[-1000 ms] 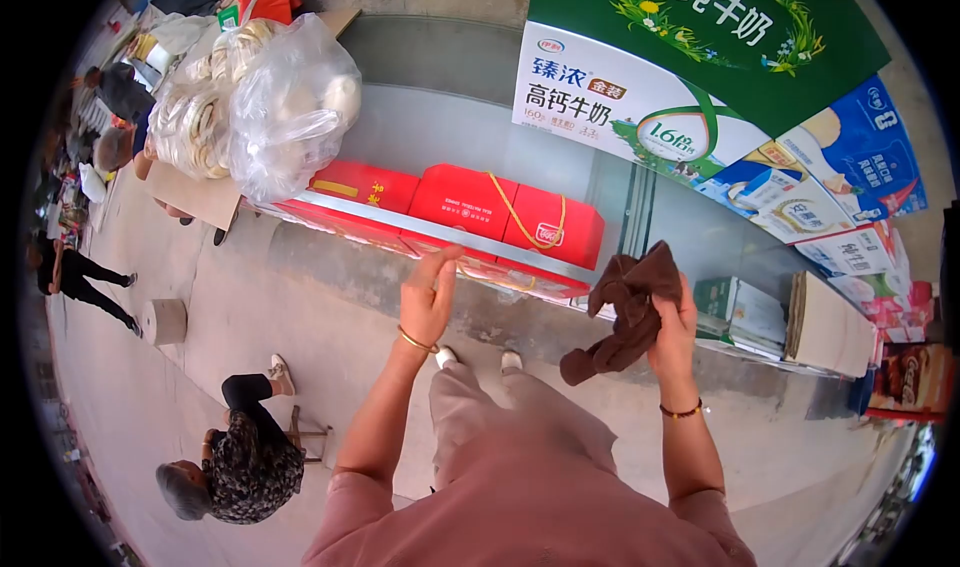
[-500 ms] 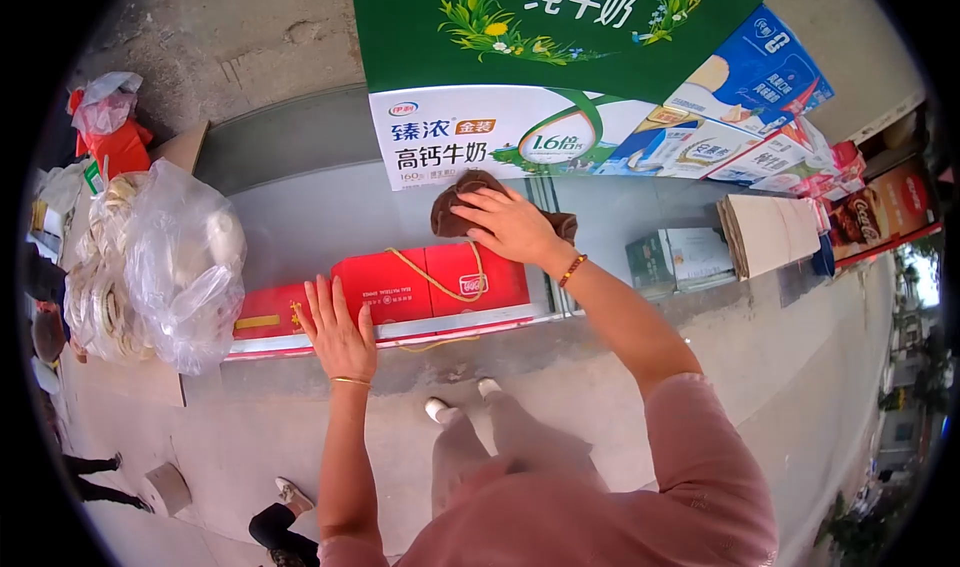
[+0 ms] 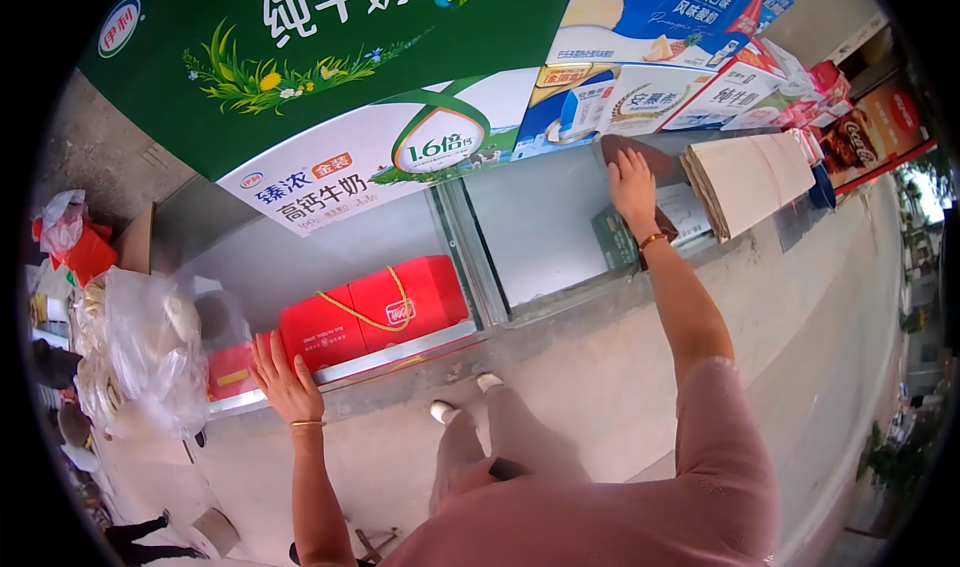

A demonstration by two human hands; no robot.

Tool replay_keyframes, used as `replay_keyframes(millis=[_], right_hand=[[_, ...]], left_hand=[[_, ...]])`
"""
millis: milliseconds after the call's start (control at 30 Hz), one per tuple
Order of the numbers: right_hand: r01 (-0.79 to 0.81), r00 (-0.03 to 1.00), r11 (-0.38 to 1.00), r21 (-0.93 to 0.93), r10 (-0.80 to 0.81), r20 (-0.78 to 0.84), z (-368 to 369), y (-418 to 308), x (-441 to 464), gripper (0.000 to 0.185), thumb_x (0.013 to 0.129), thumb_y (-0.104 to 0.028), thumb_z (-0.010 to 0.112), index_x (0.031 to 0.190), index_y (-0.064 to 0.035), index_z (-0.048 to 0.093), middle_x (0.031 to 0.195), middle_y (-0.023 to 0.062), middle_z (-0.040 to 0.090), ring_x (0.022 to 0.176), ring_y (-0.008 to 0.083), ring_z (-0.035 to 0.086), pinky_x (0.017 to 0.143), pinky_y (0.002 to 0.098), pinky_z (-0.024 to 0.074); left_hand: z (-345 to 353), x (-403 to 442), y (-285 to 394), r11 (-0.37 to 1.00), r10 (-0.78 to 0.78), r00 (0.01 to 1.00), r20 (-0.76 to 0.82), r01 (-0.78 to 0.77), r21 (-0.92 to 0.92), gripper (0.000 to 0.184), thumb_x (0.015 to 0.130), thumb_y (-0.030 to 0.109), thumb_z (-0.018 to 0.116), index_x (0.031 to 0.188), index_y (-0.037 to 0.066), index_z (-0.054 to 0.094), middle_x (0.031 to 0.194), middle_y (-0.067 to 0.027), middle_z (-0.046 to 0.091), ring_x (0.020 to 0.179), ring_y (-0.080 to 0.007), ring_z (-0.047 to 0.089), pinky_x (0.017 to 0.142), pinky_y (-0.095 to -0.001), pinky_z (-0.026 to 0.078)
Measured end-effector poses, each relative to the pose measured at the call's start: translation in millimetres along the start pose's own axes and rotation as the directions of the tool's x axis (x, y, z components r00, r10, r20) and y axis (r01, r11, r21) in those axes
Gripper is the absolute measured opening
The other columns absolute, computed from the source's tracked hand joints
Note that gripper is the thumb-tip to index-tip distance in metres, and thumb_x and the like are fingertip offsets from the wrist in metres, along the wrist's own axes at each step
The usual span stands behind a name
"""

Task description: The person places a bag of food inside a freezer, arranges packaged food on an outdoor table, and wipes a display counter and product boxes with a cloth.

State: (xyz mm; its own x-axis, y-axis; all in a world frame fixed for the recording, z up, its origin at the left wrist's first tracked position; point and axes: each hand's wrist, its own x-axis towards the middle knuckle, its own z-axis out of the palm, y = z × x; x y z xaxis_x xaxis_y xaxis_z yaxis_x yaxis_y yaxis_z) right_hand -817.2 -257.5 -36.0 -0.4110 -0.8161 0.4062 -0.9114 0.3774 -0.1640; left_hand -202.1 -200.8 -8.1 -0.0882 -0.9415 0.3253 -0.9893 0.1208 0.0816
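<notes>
My left hand (image 3: pixel 287 382) rests with spread fingers on the front edge of the glass-topped counter (image 3: pixel 535 252), beside the red boxes (image 3: pixel 375 312) with a gold cord. My right hand (image 3: pixel 632 192) lies on a brown cloth (image 3: pixel 660 164), pressing it to the glass at the right part of the counter. The cloth shows on both sides of the hand; part of it is hidden under the palm. Close to its right stands a stack of folded cardboard (image 3: pixel 750 182).
A large green milk carton (image 3: pixel 350 77) and a blue carton (image 3: pixel 650 12) stand along the counter's back. Clear plastic bags (image 3: pixel 155 337) lie at the left end. A red drink case (image 3: pixel 880 137) is at far right. Part of a person (image 3: pixel 140 542) shows at lower left.
My right hand has slid the brown cloth rightward along the glass, towards the cardboard. The view has shifted right, and my left hand stays at the counter's front edge.
</notes>
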Motion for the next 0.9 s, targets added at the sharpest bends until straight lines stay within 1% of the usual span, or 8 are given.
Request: replay_keyframes(millis=[67,167,267,400,467,567,833,900], right_hand=[[0.241,0.970,0.968,0.068,-0.242,0.001,-28.3,-67.1,-39.4,0.036,0.092,-0.028,0.047,0.120,-0.0082,0.057,0.132,0.0126,0.049,0.127,0.0290,0.040,0.104,0.0515,0.0295],[0.488,0.804,0.724,0.487,-0.590,0.072,-74.2,-158.3,-124.6,0.035,0.087,-0.021,0.054,0.121,-0.0110,0.055,0.131,0.0119,0.049,0.126,0.0267,0.041,0.106,0.0482,0.0289],[0.625,0.657,0.638,0.451,-0.741,0.138,-98.5,-150.6,-142.7,0.036,0.086,-0.018,0.055,0.122,-0.0132,0.054,0.132,0.0104,0.047,0.121,0.0256,0.045,0.107,0.0481,0.0277],[0.314,0.946,0.928,0.198,-0.324,0.017,-78.9,-6.3,-92.0,0.036,0.087,-0.016,0.053,0.123,-0.0120,0.052,0.131,0.0122,0.048,0.122,0.0289,0.044,0.102,0.0515,0.0310],[0.134,0.991,0.991,0.030,-0.134,0.016,-74.1,63.0,-81.8,0.034,0.089,-0.017,0.051,0.123,-0.0109,0.053,0.131,0.0116,0.049,0.124,0.0290,0.043,0.102,0.0500,0.0322],[0.060,0.998,0.992,0.111,-0.059,-0.016,-59.0,58.8,-88.5,0.033,0.090,-0.017,0.050,0.122,-0.0106,0.054,0.130,0.0119,0.050,0.124,0.0287,0.043,0.103,0.0486,0.0316],[0.500,0.781,0.698,0.513,-0.619,0.081,-78.7,-160.7,-158.2,0.035,0.088,-0.016,0.049,0.122,-0.0082,0.052,0.131,0.0147,0.049,0.127,0.0285,0.041,0.107,0.0450,0.0274],[0.509,0.800,0.692,0.512,-0.599,0.014,-77.7,-165.1,-156.9,0.035,0.088,-0.017,0.050,0.122,-0.0096,0.053,0.129,0.0137,0.051,0.125,0.0277,0.042,0.107,0.0440,0.0279]], left_hand=[[5.2,-0.9,-4.3,1.000,-0.001,1.000,-0.020,0.001,0.009,0.049,0.097,0.033,0.033,0.138,0.007,0.038,0.146,-0.0151,0.031,0.138,-0.0313,0.024,0.112,-0.0476,0.015],[14.3,-3.7,-13.0,1.000,0.008,0.998,-0.055,-0.009,-0.015,0.049,0.097,0.033,0.033,0.138,0.007,0.037,0.147,-0.0148,0.030,0.138,-0.0313,0.024,0.112,-0.0472,0.015],[17.8,-4.0,-16.7,1.000,0.010,0.999,-0.048,-0.010,0.006,0.050,0.097,0.034,0.034,0.139,0.007,0.036,0.147,-0.0147,0.030,0.138,-0.0310,0.023,0.112,-0.0469,0.015],[24.3,-5.6,-20.3,1.000,0.005,0.999,-0.045,-0.004,0.022,0.050,0.097,0.035,0.034,0.139,0.007,0.036,0.146,-0.0148,0.031,0.138,-0.0306,0.024,0.112,-0.0481,0.016],[23.0,-4.0,-21.3,1.000,0.010,0.999,-0.046,-0.009,0.023,0.049,0.097,0.035,0.034,0.138,0.009,0.037,0.145,-0.0148,0.033,0.137,-0.0304,0.025,0.111,-0.0481,0.016],[21.8,-3.8,-17.1,1.000,0.000,0.998,-0.069,0.002,0.028,0.049,0.097,0.035,0.034,0.139,0.010,0.037,0.145,-0.0147,0.034,0.137,-0.0303,0.026,0.111,-0.0478,0.017],[27.4,-4.1,-23.2,1.000,0.013,0.989,-0.144,-0.014,-0.005,0.049,0.097,0.035,0.035,0.139,0.008,0.036,0.144,-0.0153,0.035,0.135,-0.0317,0.030,0.111,-0.0453,0.020],[26.2,-2.5,-21.4,1.000,0.007,0.989,-0.147,-0.009,-0.016,0.050,0.097,0.034,0.037,0.139,0.007,0.035,0.145,-0.0156,0.033,0.135,-0.0317,0.028,0.111,-0.0454,0.020]])
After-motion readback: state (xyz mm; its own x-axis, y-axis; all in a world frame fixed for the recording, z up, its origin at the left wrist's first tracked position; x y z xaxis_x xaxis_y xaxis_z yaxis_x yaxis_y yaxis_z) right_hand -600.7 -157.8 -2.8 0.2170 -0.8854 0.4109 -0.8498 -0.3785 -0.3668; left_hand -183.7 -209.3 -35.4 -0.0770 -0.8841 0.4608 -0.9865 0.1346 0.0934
